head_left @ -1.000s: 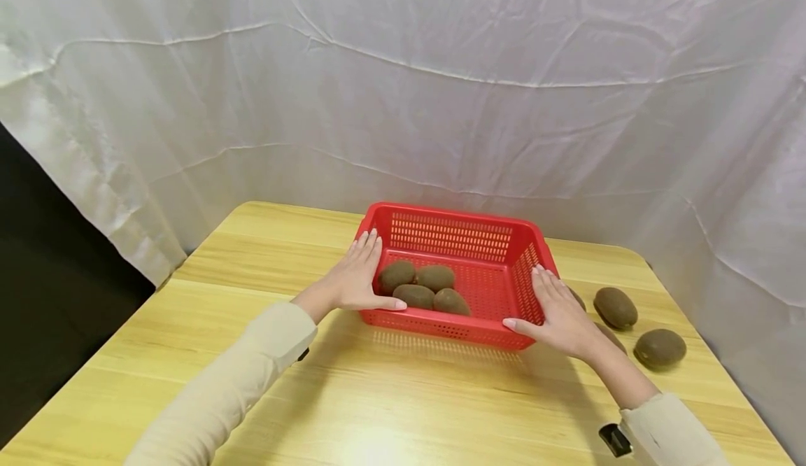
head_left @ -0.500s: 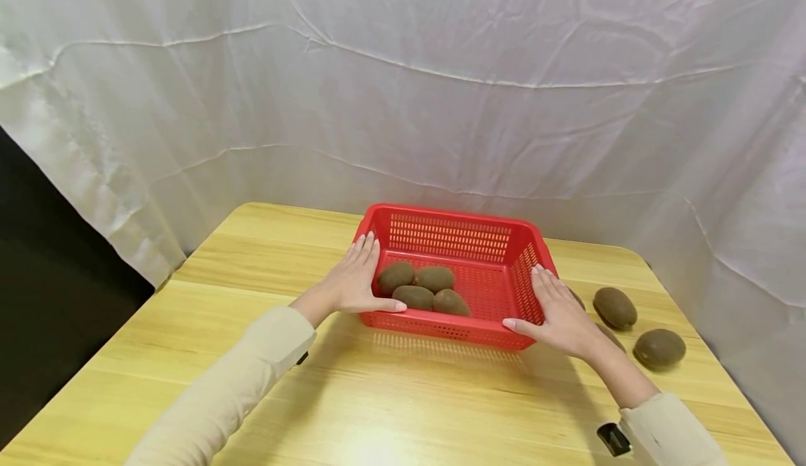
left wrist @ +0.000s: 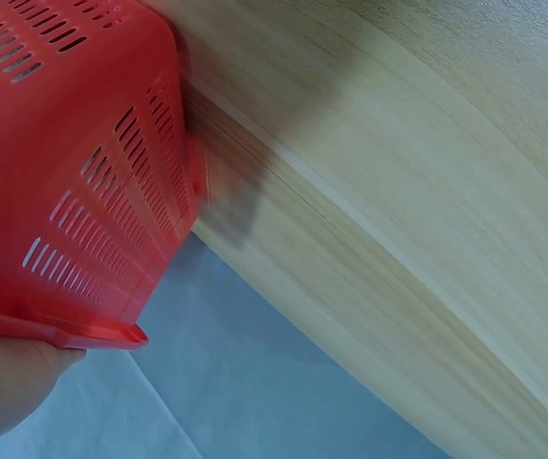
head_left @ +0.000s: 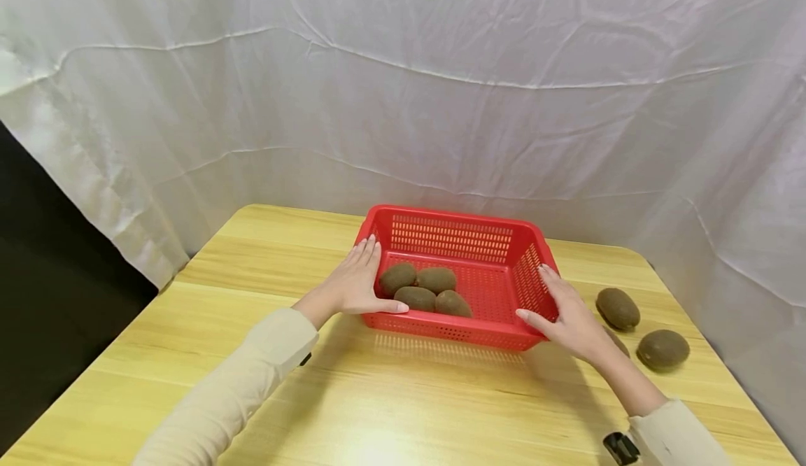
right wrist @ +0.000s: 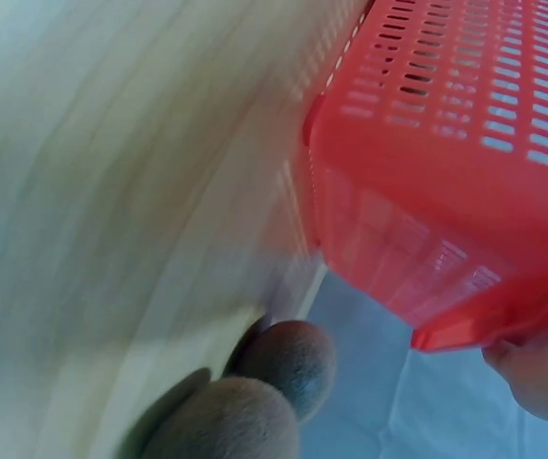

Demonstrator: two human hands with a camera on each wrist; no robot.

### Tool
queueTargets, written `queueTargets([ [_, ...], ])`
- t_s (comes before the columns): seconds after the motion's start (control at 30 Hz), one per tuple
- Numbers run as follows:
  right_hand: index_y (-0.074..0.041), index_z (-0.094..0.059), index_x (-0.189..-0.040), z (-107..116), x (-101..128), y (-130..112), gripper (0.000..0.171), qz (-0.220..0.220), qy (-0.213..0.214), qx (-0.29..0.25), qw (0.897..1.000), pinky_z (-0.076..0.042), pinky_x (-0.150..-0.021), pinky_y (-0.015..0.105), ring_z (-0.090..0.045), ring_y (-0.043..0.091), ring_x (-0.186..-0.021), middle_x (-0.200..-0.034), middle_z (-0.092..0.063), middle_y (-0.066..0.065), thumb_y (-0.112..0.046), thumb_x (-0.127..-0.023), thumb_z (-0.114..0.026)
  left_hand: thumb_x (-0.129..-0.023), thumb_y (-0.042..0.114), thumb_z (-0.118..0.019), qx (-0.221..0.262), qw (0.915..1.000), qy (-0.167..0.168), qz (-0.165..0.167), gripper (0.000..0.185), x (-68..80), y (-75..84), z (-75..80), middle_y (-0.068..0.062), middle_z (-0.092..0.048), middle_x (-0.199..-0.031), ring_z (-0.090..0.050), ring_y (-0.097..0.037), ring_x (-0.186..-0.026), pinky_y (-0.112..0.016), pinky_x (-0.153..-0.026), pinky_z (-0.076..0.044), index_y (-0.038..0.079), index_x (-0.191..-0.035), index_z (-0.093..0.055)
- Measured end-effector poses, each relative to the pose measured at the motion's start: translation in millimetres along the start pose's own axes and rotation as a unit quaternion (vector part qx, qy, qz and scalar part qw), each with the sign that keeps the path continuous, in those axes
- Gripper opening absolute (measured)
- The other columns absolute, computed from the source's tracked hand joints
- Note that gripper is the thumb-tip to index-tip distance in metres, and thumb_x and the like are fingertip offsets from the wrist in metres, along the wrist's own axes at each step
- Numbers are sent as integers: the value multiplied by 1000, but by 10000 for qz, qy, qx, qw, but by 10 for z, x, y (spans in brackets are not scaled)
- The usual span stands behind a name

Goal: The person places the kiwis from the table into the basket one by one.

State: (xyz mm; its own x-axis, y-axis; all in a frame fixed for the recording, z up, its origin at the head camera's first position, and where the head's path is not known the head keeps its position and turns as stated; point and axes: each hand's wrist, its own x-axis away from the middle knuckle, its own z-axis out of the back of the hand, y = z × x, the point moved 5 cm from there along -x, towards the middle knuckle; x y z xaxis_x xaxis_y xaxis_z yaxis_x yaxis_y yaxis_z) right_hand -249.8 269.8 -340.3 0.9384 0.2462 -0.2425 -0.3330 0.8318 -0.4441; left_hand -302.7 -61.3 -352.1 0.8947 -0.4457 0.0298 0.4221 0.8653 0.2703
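Observation:
A red plastic basket [head_left: 450,326] with slotted walls stands upright on the wooden table, with several brown kiwis [head_left: 415,299] grouped in its left part. My left hand [head_left: 354,285] rests on the basket's left end, its fingers straight along the rim and its thumb on the front rim. At the opposite end, my right hand [head_left: 574,320] lies over the right rim, fingers extended and thumb near the front corner. In the right wrist view, that hand [right wrist: 541,387] touches the rim from below the frame's lip; most of its fingers are out of sight there.
Right of the basket, a kiwi [head_left: 618,308] and another kiwi [head_left: 663,350] lie on the table [head_left: 403,396]; a third kiwi [head_left: 617,341] is partly hidden by my right hand. White cloth [head_left: 403,102] hangs behind the table.
My right hand has shifted slightly to the right, its thumb sliding toward the basket's front right corner. The left hand, the basket and the kiwis look practically unmoved.

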Motion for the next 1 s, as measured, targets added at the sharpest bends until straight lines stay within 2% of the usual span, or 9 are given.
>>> queueTargets([
  [0.33,6,-42,-135,170,195,271,57,-316,1565,-388,9864,-38,-90,62,-46,51,-115,-129,-48,33,-24,-90,-60,-72,76,-53,52,10000,-26,38,120,7,1,9,-19,5,-156,4,-32,-145,-42,-118,-7,-1,-148,1],
  [0.4,6,-46,-132,187,238,326,52,-411,1881,-377,9806,-46,-95,42,-52,47,-110,-124,-53,32,-22,-90,-60,-72,75,-53,63,10000,-29,53,119,7,3,9,-19,5,-156,5,-32,-145,-42,-118,-7,0,-148,1],
  [0.5,7,-51,-127,215,297,409,45,-467,2342,-597,9692,-43,-88,7,-60,11,-109,-118,-58,31,-16,-89,-60,-73,73,-54,120,9999,-42,75,118,5,7,3,-18,5,-156,6,-31,-145,-42,-118,-6,1,-148,0],
  [0.57,8,-53,-124,226,336,462,42,-461,2589,-779,9617,-30,-81,-7,-53,-14,-102,-115,-60,29,-12,-88,-61,-73,73,-55,116,9999,-38,83,118,-1,7,0,-18,5,-156,6,-31,-145,-42,-118,-5,1,-148,0],
  [0.63,8,-54,-122,229,373,519,41,-468,2747,-954,9556,-32,-80,-7,-41,-30,-94,-115,-64,16,-9,-87,-63,-73,72,-56,106,9999,-25,88,117,-6,3,-4,-18,4,-156,6,-31,-145,-42,-118,-5,0,-148,0],
  [0.7,7,-56,-120,225,412,577,41,-475,2805,-1009,9533,-34,-78,-7,-41,-30,-92,-112,-65,-8,-8,-84,-66,-74,71,-56,60,10000,15,59,117,-6,0,-2,-19,3,-156,5,-32,-145,-42,-118,-6,-1,-148,-2],
  [0.83,5,-59,-117,215,485,686,43,-583,2793,-906,9542,-32,-77,-7,-40,-31,-91,-99,-44,-45,-9,-78,-72,-72,75,-54,6,10000,40,20,119,3,3,-1,-20,2,-156,4,-32,-145,-41,-118,-6,-2,-148,-3],
  [0.93,3,-60,-117,212,535,742,47,-751,2729,-708,9565,-28,-79,-8,-35,-33,-91,-102,-43,-45,-12,-76,-75,-72,76,-53,4,10000,44,11,119,5,2,-3,-20,2,-156,4,-32,-145,-41,-118,-6,-2,-148,-3],
  [1.0,1,-59,-120,209,566,775,51,-935,2624,-583,9587,-25,-79,-8,-33,-33,-93,-111,-53,-32,-16,-75,-76,-72,76,-52,-5,10000,49,23,119,4,0,-4,-20,2,-156,4,-32,-145,-41,-118,-6,-1,-148,-3],
])
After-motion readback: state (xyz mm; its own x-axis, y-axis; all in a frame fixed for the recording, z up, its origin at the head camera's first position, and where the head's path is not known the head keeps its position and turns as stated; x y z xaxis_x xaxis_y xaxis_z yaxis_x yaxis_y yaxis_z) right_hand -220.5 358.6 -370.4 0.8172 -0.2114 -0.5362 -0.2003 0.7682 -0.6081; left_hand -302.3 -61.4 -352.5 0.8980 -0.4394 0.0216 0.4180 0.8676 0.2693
